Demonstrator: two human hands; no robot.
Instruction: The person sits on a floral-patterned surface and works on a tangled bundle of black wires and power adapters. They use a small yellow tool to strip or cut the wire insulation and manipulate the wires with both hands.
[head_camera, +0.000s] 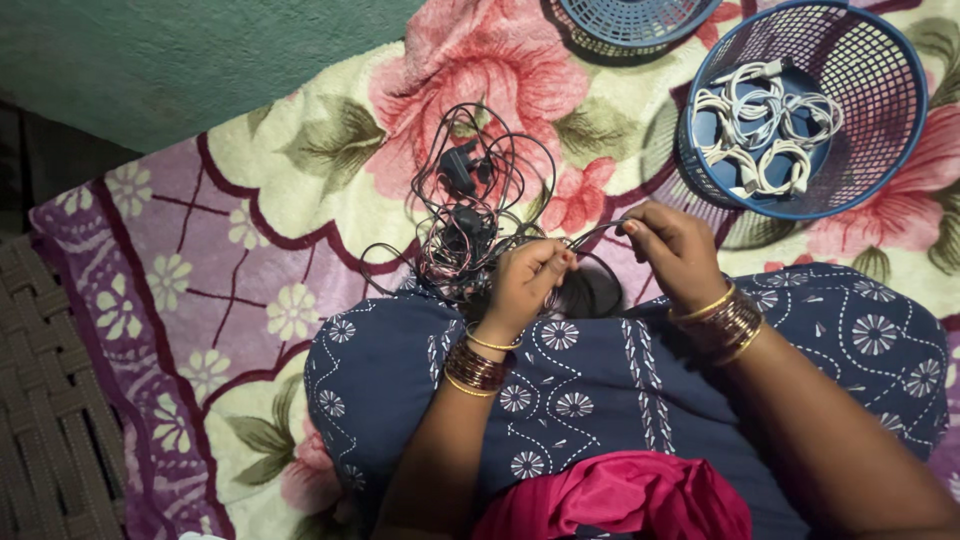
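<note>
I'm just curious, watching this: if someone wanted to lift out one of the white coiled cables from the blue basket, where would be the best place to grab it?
Probably by the coil's looped body, reaching straight down through the open top of the blue basket. The white coiled cables lie flat on its floor, bundled into rings, so a pinch across one ring should lift it whole. The mesh wall blocks any sideways approach, and pulling a loose plug end might undo the coil.

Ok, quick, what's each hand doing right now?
Left hand: fingers closed, pinching a black cable from the tangle.
Right hand: fingers closed, pinching the same cable further along.
</note>
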